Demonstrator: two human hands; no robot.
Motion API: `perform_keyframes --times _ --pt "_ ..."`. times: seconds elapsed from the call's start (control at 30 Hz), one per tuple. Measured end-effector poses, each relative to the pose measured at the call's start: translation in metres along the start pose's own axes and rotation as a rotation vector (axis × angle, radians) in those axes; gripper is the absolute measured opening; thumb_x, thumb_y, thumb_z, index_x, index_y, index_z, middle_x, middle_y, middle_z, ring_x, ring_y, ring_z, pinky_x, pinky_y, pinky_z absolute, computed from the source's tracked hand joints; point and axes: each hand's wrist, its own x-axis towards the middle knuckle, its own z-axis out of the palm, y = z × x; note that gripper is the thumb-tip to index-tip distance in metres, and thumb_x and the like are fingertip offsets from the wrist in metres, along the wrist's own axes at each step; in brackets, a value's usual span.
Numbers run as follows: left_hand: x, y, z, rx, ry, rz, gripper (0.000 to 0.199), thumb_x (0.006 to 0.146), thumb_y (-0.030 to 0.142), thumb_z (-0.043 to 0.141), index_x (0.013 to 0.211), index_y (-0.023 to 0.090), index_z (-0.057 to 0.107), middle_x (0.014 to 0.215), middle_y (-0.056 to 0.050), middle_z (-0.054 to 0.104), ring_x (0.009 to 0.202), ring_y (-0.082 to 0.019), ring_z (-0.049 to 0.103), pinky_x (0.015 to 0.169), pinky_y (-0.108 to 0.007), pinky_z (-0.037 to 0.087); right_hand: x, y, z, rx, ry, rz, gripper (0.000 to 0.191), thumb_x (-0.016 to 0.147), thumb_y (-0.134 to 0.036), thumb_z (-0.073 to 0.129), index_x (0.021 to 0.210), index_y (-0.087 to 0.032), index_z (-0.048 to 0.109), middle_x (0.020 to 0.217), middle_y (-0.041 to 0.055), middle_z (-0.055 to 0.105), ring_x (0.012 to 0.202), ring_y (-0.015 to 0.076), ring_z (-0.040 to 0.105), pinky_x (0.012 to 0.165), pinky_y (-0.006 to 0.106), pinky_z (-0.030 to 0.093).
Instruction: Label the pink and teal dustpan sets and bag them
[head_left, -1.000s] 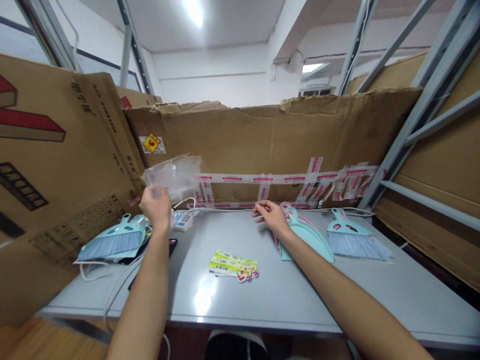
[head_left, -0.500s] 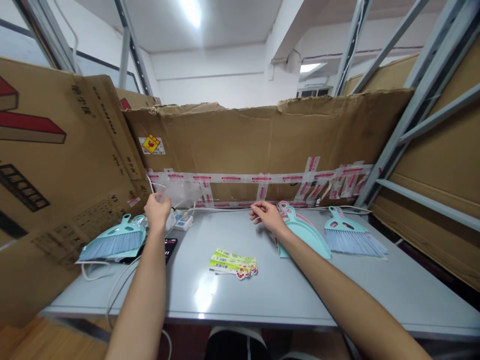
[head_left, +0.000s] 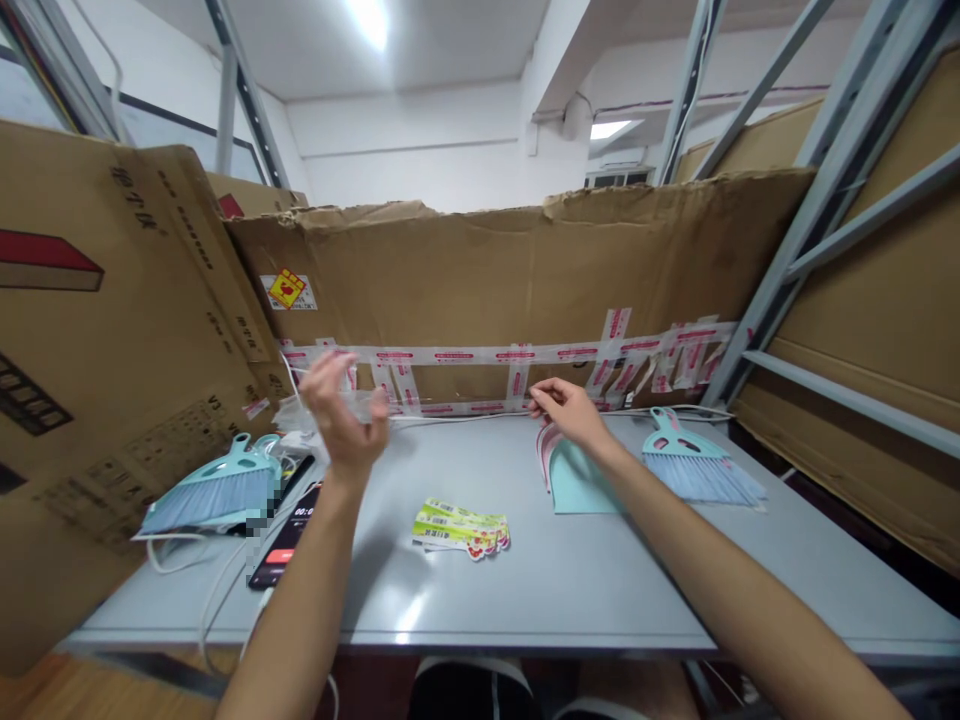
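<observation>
Barcoded green sticker strips

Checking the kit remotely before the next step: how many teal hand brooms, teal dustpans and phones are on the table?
Teal hand brooms: 2
Teal dustpans: 1
Phones: 1
Total: 4

Head-worn camera, looking forward and down from just behind the table's near edge. Close over the left hand and right hand; wide framing reaches the cardboard backing and ceiling.
</observation>
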Motion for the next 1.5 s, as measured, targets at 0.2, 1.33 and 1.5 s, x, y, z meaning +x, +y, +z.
perform_keyframes --times 0.2,1.33,1.5 --pt "-0.055 0.068 0.057 -0.275 -0.687 0.229 0.033 0.108 0.032 0.055 0.137 0.023 0.068 0.126 -0.015 0.075 0.125 -0.032 0.068 0.112 -0.051 0.054 -0.015 0.016 -0.075 -0.551 0.194 -0.21 0.027 0.1 -0.043 0.065 0.108 -0.022 0.08 0.092 0.0084 0.084 0.084 0.0269 0.077 0.083 0.039 0.059" --pt "-0.057 -0.02 0.056 0.018 -1.727 -0.342 0.079 0.074 0.058 0.082 0.144 0.024 0.067 0.134 -0.01 0.078 0.114 -0.031 0.076 0.09 -0.032 0.057 -0.037 0.058 -0.008 -0.761 -0.131 0.124 0.046 0.1 -0.03 0.07 0.143 -0.016 0.072 0.139 0.0186 0.073 0.129 0.0338 0.069 0.115 0.042 0.048" --pt "-0.068 -0.003 0.066 -0.011 -1.506 -0.291 0.06 0.101 0.044 0.049 0.153 0.018 0.062 0.15 -0.016 0.072 0.133 -0.03 0.07 0.111 -0.036 0.052 -0.03 0.06 -0.014 -0.703 -0.161 0.154 0.044 0.094 -0.023 0.074 0.138 -0.017 0.072 0.138 0.0154 0.078 0.127 0.0323 0.072 0.112 0.04 0.052"
